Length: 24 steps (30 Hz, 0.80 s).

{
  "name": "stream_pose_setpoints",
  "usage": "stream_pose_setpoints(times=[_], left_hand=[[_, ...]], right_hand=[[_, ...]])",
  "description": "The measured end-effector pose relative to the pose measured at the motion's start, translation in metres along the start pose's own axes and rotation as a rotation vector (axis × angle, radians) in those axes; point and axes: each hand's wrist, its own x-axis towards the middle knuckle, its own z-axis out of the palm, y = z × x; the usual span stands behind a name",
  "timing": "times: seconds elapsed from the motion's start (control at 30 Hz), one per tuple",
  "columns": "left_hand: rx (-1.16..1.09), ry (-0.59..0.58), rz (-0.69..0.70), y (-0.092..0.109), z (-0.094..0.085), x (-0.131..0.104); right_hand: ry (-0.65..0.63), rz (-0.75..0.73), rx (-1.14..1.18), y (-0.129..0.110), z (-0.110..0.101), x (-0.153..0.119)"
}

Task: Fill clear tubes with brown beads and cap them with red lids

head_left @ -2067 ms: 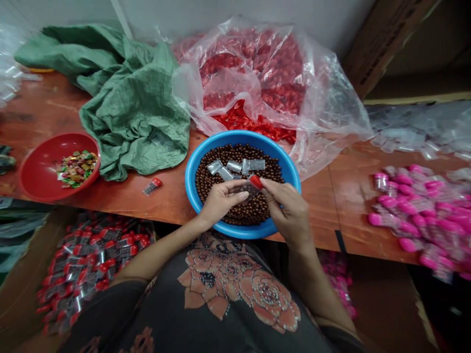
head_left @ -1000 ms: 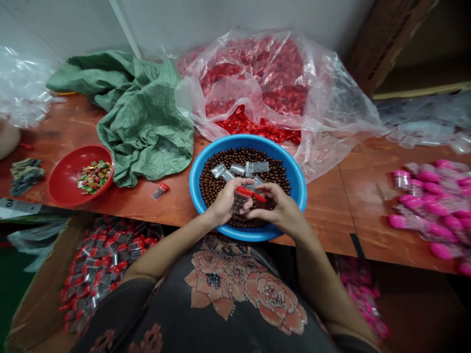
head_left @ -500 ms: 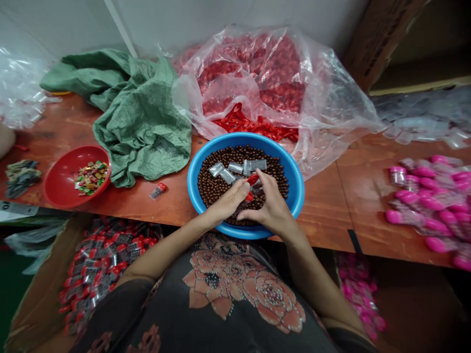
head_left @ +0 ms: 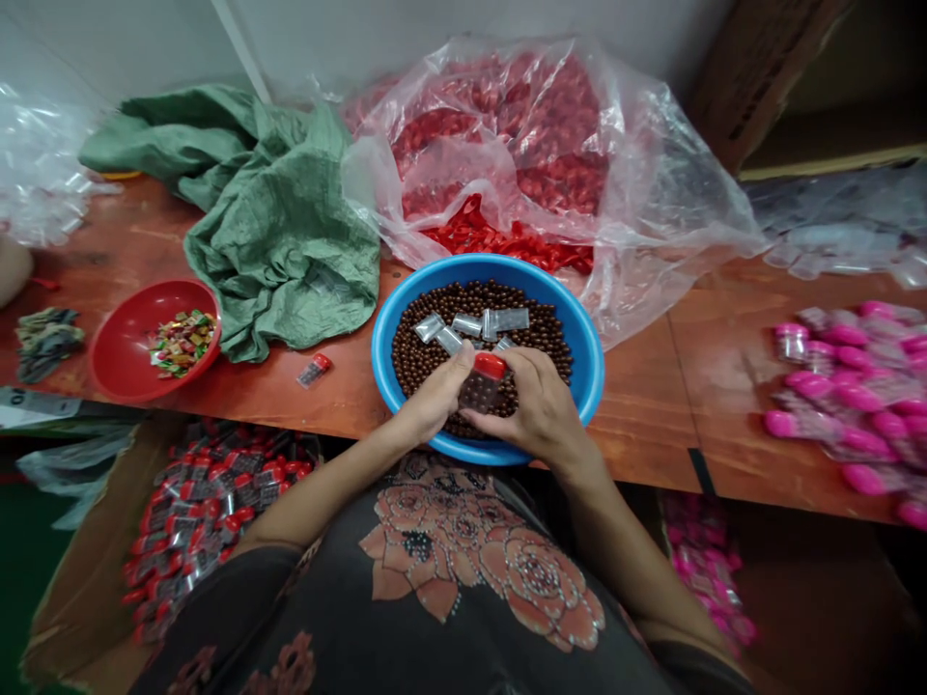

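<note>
Over the blue basin [head_left: 595, 372], a small clear plastic bottle with a red cap [head_left: 491, 366] stands roughly upright between my two hands. Dark round shapes show through its wall. My left hand [head_left: 438, 394] is closed on its left side, the thumb up beside the cap. From the right, my right hand [head_left: 543, 401] curls round it, fingers near the cap and thumb low by the base. Brown beads or small balls [head_left: 412, 362] fill much of the basin. Several clear empty bottles [head_left: 511, 319] lie on top of them.
Behind the basin a clear bag holds red caps [head_left: 499, 236]. To the left are a green woven sack [head_left: 290, 241], a red bowl [head_left: 120, 352] with wrapped sweets and one red-capped bottle [head_left: 314, 371]. Pink-capped bottles [head_left: 855, 386] lie right; a box of red-capped ones [head_left: 195, 521] sits below.
The red-capped bottle has turned upright and shows more plainly between my hands. My right fingers have closed in round it. The view has shifted slightly.
</note>
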Motion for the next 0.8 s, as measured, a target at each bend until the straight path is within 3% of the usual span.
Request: stream_pose_setpoints(times=[0.13, 0.37, 0.6, 0.7, 0.8], left_hand=[[-0.058, -0.022, -0.127, -0.001, 0.004, 0.006], [0.082, 0.209, 0.037, -0.007, 0.013, 0.002], [0.184, 0.286, 0.187, -0.011, 0.006, -0.008], [0.26, 0.338, 0.201, 0.0, -0.008, -0.017], [0.423, 0.561, 0.314, 0.016, -0.052, -0.026]], right_hand=[[0.0, -0.023, 0.023, -0.002, 0.001, 0.001], [-0.171, -0.12, -0.107, 0.0, -0.006, 0.013], [-0.143, -0.178, -0.156, -0.013, 0.01, 0.015], [-0.169, -0.133, -0.064, -0.017, 0.004, 0.016], [-0.083, 0.053, 0.057, 0.01, -0.013, 0.016]])
